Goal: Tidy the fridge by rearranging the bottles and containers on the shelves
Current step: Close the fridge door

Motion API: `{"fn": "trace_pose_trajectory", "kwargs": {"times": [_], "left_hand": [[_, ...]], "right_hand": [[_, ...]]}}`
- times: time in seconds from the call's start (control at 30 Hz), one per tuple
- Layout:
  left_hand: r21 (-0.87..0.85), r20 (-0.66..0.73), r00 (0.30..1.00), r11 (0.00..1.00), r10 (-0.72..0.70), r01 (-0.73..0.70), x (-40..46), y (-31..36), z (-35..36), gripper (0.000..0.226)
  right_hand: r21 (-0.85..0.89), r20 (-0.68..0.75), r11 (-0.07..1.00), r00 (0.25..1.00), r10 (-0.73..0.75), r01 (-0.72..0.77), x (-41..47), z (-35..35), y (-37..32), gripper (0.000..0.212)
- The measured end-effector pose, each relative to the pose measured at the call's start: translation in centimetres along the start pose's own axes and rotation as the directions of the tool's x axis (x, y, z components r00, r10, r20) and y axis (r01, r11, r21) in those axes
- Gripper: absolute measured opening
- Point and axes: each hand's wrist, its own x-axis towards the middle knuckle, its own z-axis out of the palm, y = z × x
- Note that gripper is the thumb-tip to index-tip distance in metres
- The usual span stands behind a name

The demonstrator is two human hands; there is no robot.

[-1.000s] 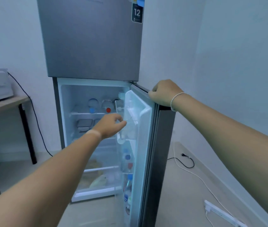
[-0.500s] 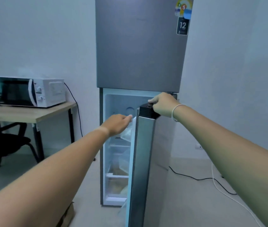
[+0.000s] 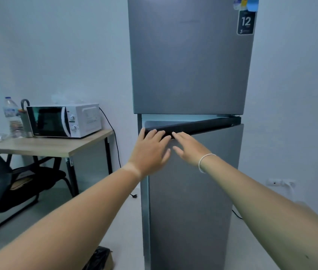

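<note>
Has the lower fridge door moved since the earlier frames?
Yes. The lower fridge door has swung nearly shut against the fridge body, leaving a narrow gap at its left edge.

Pale blue-white walls [image 3: 56,45], light floor [image 3: 60,207]. Wooden table [image 3: 56,147] at left holds white microwave [image 3: 62,120]; dark chair [image 3: 2,182] beside it.

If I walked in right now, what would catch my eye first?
A tall grey fridge fills the centre, its lower door not quite shut. The left hand and right hand lie flat against that door's top edge. Left, a white microwave sits on a wooden table.
</note>
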Motion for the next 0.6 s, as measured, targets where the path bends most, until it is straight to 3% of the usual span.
{"fn": "trace_pose_trajectory", "kwargs": {"times": [0.1, 0.23, 0.33, 0.6], "left_hand": [[0.076, 0.136, 0.989, 0.996, -0.060, 0.050, 0.3, -0.7, 1.9, 0.052], [0.121, 0.212, 0.973, 0.990, -0.091, 0.066, 2.1, -1.8, 4.0, 0.061], [0.125, 0.217, 0.967, 0.986, -0.131, 0.106, 3.4, -3.2, 6.2, 0.063], [0.055, 0.131, 0.976, 0.985, -0.172, 0.166, 6.1, -7.9, 12.5, 0.067]], "right_hand": [[-0.106, -0.010, 0.993, 0.999, -0.052, 0.051, 1.9, 0.0, 1.2, 0.052], [-0.201, -0.060, 0.978, 0.997, 0.037, -0.048, 4.9, 0.3, 4.9, 0.055], [-0.255, -0.112, 0.961, 0.990, 0.083, -0.109, 6.6, 1.0, 8.4, 0.056], [-0.098, -0.289, 0.984, 0.951, 0.113, -0.147, 13.2, 4.0, 9.0, 0.052]]}}
